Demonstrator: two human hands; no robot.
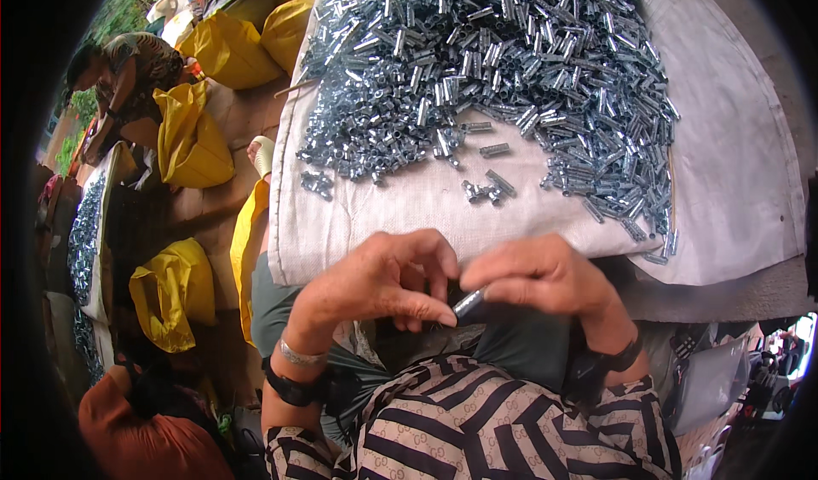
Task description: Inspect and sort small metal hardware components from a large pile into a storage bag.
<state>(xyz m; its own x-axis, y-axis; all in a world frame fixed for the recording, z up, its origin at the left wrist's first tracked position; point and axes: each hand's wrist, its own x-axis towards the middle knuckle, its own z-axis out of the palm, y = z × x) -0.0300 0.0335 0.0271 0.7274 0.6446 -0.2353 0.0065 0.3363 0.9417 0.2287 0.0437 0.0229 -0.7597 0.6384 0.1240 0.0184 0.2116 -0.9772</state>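
Note:
My right hand (541, 274) pinches a shiny, slotted metal sleeve (469, 302) between thumb and fingers, above my lap. Close on its left, my left hand (388, 280) has curled fingers, and its thumb tip meets the sleeve's lower end. Whatever the left fingers hold is too small or hidden to make out. Just beyond both hands, a pale woven cloth (375, 224) covers the work surface. Heaped on it are many loose metal sleeves (588, 130), with short, small metal pieces (366, 143) gathered at the left. A few sleeves (494, 150) lie apart near the middle.
Yellow sacks (192, 139) stand on the floor at the left, one opened sack (175, 292) nearer me. A person (128, 79) bends over at the far left; another person's orange sleeve (153, 429) shows at the lower left. A second heap (85, 233) of metal parts lies at the left edge.

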